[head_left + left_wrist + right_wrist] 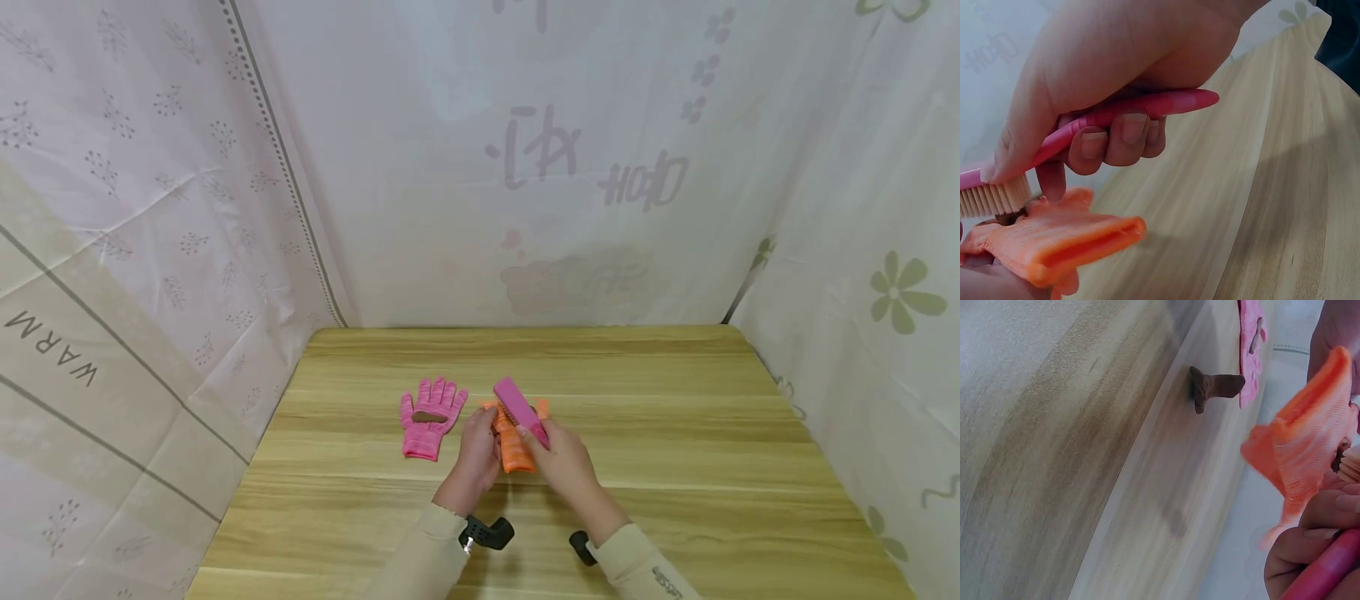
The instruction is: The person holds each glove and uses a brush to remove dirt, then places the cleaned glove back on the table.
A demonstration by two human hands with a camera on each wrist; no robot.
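My left hand [478, 448] holds an orange knitted glove [516, 450] above the table, its cuff toward me. In my right hand [566, 462] is a pink brush [517, 408], gripped by the handle. The brush's pale bristles [997, 199] meet the glove [1069, 234] beside a dark brown patch, seen in the left wrist view; part of the patch is hidden under them. Left of both hands, a pink glove [423, 442] lies flat with fingers pointing away, a brown mark [430, 417] across its palm.
A wooden table [337, 517] spreads under the hands. In the right wrist view, a small brown piece [1219, 386] of unclear kind shows near the pink glove [1247, 362]. Printed curtains [420, 208] hang behind and at both sides.
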